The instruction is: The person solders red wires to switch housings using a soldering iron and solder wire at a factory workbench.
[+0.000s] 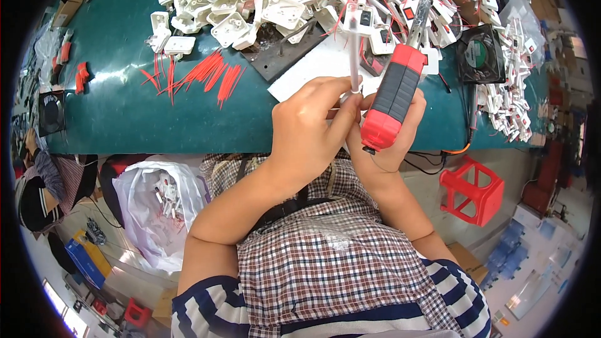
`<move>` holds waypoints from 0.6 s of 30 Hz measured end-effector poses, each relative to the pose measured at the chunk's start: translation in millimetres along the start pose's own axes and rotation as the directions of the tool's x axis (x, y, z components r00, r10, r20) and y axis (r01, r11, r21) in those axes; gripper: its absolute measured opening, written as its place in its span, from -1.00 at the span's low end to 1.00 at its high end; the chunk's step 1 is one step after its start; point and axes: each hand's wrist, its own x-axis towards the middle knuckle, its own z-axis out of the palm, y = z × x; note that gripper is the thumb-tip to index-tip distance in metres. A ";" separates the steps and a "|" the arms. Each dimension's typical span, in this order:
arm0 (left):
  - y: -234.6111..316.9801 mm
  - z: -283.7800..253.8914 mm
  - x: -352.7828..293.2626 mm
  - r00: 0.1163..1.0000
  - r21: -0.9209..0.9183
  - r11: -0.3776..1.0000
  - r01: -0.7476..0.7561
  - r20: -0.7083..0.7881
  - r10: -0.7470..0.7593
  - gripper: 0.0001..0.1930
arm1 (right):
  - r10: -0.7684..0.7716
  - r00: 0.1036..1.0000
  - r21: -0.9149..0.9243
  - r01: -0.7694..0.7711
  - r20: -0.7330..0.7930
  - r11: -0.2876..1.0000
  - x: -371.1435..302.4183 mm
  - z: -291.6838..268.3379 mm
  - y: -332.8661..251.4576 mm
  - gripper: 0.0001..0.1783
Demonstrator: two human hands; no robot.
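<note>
My left hand (313, 119) is closed, with thumb and fingertips pinching a whitish cable (354, 56) near its lower end. The cable runs up toward a white switch housing (360, 17) with thin red wires. In my right hand (404, 128) is a red and dark grey hand tool (395, 87), block-shaped, with a slim, shiny tip pointing away from me; its exact kind is unclear. My right fingertips lie close to the cable's pinched end, partly hidden behind the tool. A white sheet (307, 75) lies under the cable.
White plastic housings (238, 6) are heaped at the back, beside switch pieces with cables. Cut red wires or tubes (200, 74) lie left on the green table (125, 119). A black fan (481, 54) stands right. Below are a white bag (163, 213) and a red stool (472, 191).
</note>
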 end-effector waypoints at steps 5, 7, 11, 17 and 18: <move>-7.5 -9.6 8.2 0.920 -0.055 0.926 0.373 0.151 -0.361 -0.83 | -0.136 0.990 -0.098 0.132 -0.037 0.986 7.0 -0.7 -4.8 -0.32; -11.6 -13.9 11.8 0.901 -0.009 0.923 0.385 0.218 -0.374 -0.75 | -0.162 0.987 -0.100 0.159 -0.016 0.982 7.4 -1.5 -4.4 -0.33; -19.0 -15.9 13.4 0.862 -0.003 0.890 0.455 0.253 -0.439 -0.75 | -0.225 0.974 -0.169 0.223 0.004 0.960 8.1 -3.3 -3.5 -0.34; -13.4 -31.0 24.1 0.933 0.320 0.908 0.269 0.147 -0.329 -0.79 | -0.285 0.957 -0.154 0.289 0.043 0.945 9.3 -4.1 5.7 -0.31; -12.9 -35.1 25.9 0.974 0.424 0.889 0.172 0.063 -0.219 -0.80 | -0.284 0.958 -0.154 0.287 0.045 0.945 9.2 -4.2 8.0 -0.31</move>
